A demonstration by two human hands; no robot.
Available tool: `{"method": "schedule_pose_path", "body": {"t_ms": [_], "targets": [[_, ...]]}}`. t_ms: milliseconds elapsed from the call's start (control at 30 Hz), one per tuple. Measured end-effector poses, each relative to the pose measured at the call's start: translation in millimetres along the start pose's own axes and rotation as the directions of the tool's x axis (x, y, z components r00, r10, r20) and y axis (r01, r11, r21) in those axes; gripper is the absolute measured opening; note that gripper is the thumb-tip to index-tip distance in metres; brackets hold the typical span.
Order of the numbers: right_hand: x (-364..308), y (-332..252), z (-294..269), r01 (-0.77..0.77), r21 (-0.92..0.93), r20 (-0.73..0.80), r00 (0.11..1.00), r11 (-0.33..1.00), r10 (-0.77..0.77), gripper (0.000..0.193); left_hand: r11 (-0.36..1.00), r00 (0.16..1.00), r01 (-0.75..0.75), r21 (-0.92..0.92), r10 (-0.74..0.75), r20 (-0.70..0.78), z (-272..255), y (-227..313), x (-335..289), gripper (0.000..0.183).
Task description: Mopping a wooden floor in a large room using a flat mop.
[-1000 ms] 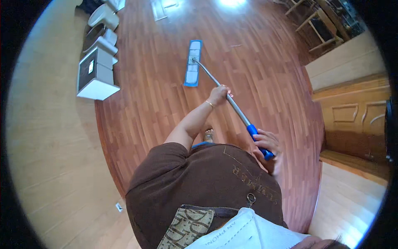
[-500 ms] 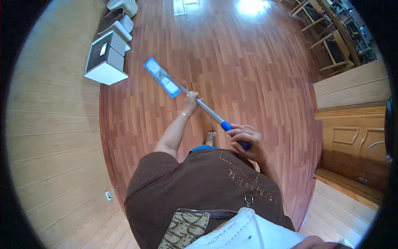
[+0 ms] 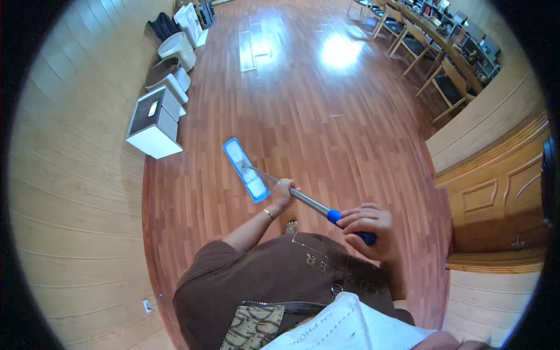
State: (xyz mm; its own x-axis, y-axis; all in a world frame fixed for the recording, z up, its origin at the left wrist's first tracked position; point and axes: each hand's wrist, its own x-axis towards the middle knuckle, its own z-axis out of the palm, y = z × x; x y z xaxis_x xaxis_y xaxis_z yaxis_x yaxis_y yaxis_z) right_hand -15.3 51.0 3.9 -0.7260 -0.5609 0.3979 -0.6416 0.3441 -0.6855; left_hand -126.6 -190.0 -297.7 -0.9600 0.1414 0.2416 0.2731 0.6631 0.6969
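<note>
Gripping the mop [image 3: 245,169] pole, left hand [image 3: 284,193] ahead of right hand [image 3: 366,224].

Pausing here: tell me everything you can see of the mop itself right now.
The mop is a flat mop: a narrow rectangular head with a blue frame and white pad, lying flat on the reddish wood floor close in front of the person. A slim silvery metal pole slants up from it to a blue grip. The left hand wraps the pole at mid-length; the right hand closes over the blue grip at the top end.
</note>
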Motion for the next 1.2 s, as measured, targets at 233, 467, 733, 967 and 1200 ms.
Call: {"method": "schedule_pose_path", "body": {"t_ms": [233,467,733,967,1200], "targets": [[25.4,-49.0,-17.5,0.330,0.006,-0.041,0.943,0.944,-0.329,0.021,0.975,0.992,-0.075,-0.210,0.094,0.084,7.8,80.0,5.7,0.029],[63.5,-73.1,-3.6,0.510,0.216,0.001,0.853,0.833,-0.522,0.023,0.915,0.970,-0.049,-0.400,0.139,0.198,10.3,110.1,-17.9,0.026],[64.7,-17.0,55.4,0.254,0.007,0.129,0.959,0.967,-0.252,0.034,0.823,0.947,-0.208,-0.528,0.305,0.102,-80.5,94.5,-29.4,0.045],[60.7,80.4,119.1,-0.052,-0.055,0.209,0.976,0.997,0.062,0.037,0.288,0.892,-0.381,-0.879,0.366,-0.267,-236.7,169.6,-31.5,0.062],[16.2,232.4,205.7,-0.302,0.042,0.033,0.953,0.952,0.301,0.022,0.707,0.788,-0.573,-0.414,0.337,-0.516,-273.5,180.7,-34.8,0.035]]}}
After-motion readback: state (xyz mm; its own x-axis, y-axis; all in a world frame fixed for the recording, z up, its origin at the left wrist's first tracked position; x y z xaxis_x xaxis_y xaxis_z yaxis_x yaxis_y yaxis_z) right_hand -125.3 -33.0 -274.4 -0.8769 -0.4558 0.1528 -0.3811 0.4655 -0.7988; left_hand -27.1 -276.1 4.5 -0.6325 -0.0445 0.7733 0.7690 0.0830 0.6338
